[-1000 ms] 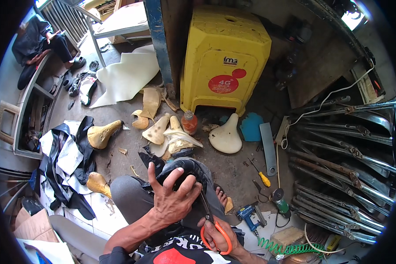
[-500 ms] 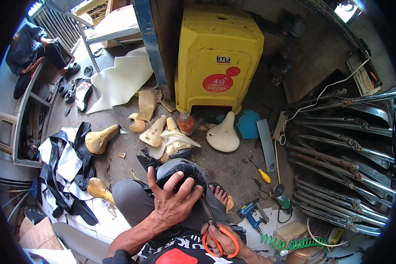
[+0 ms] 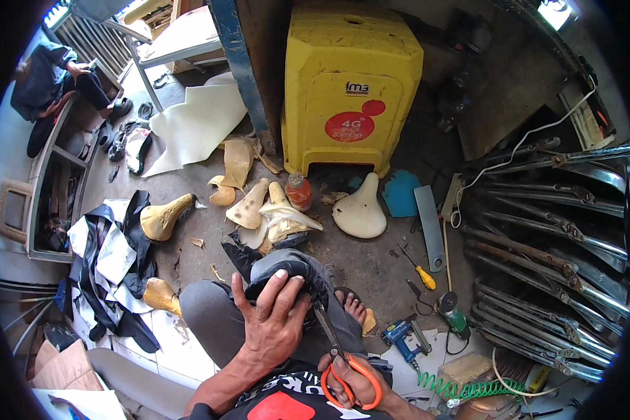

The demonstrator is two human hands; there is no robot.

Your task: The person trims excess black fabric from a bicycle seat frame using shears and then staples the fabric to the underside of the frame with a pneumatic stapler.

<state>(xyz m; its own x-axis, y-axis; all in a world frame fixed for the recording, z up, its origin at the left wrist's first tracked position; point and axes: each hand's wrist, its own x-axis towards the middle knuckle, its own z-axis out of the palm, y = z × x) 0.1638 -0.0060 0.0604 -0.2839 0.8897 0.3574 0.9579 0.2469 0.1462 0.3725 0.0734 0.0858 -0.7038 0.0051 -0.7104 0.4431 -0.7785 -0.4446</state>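
On my lap lies a rounded piece in black, slightly shiny cover material (image 3: 285, 268), its underside hidden by my hand and legs. My left hand (image 3: 273, 315) is closed over it, fingers curled on the near side and the forefinger side raised. In my right hand (image 3: 348, 381) is a pair of scissors (image 3: 334, 343) with orange handles. Their blades point up and away, against the black material beside my left hand; how far they are parted is hard to see. Just beyond my knees lie pale bicycle saddle pads (image 3: 248, 204), some with torn foam.
A yellow plastic stool (image 3: 353, 91) stands ahead. Right of my foot lie a yellow-handled screwdriver (image 3: 425, 278), a blue staple gun (image 3: 401, 343), an angle grinder (image 3: 453, 315) and metal frames (image 3: 560, 259). Black and white scraps (image 3: 115, 259) lie left; another person (image 3: 56, 84) sits far left.
My left hand has shifted slightly left and its fingers have drawn closer together on the black material. The scissors stay almost in place. The whole view has tilted a little.
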